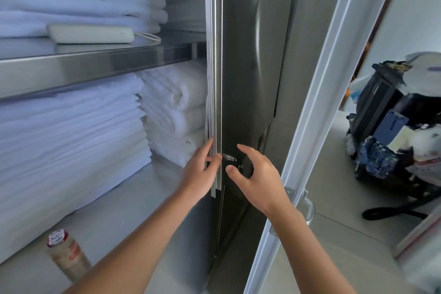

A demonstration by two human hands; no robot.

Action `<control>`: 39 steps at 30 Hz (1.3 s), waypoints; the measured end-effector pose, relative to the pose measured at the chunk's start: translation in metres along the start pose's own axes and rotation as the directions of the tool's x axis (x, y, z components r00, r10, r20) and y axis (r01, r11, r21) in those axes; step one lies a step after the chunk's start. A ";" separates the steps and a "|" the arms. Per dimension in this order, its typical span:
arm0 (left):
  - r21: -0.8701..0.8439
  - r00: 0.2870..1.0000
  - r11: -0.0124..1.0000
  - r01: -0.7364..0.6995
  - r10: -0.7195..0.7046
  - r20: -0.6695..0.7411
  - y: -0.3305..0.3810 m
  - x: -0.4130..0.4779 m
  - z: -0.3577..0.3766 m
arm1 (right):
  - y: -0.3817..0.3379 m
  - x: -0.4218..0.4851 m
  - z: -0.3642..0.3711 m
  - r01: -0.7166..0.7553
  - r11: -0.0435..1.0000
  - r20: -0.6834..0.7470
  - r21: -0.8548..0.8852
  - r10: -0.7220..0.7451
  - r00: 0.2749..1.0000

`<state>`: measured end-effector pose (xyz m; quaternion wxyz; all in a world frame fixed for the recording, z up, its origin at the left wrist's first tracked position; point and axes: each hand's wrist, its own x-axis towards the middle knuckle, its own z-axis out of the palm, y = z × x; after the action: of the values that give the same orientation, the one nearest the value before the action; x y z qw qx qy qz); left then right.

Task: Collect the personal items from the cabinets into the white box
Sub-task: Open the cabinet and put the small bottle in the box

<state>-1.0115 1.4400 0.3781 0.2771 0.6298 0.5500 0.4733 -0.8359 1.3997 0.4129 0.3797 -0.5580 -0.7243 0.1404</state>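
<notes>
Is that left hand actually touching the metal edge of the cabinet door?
Touching. The head view shows the left hand pinching the cabinet door edge, with the thumb lying across the front strip and the fingers behind it.

This looks like a linen store room, maybe in a hotel. A tall steel cabinet (185,2) with an open door (241,74) has metal shelves (95,64) packed with folded white sheets (71,131) and rolled towels (174,100). A heap of bags (391,131) sits on the floor (334,186) close by.
</notes>
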 end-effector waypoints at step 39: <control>0.475 0.985 0.877 0.074 0.011 -0.174 -0.015 -0.059 -0.069 | -0.020 -0.009 0.023 0.163 0.976 0.178 0.141 -0.187 0.966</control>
<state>-1.0774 1.3755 0.3756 0.0718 0.6265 0.6821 0.3702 -0.8652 1.3899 0.4066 0.3540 -0.4508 -0.7936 0.2040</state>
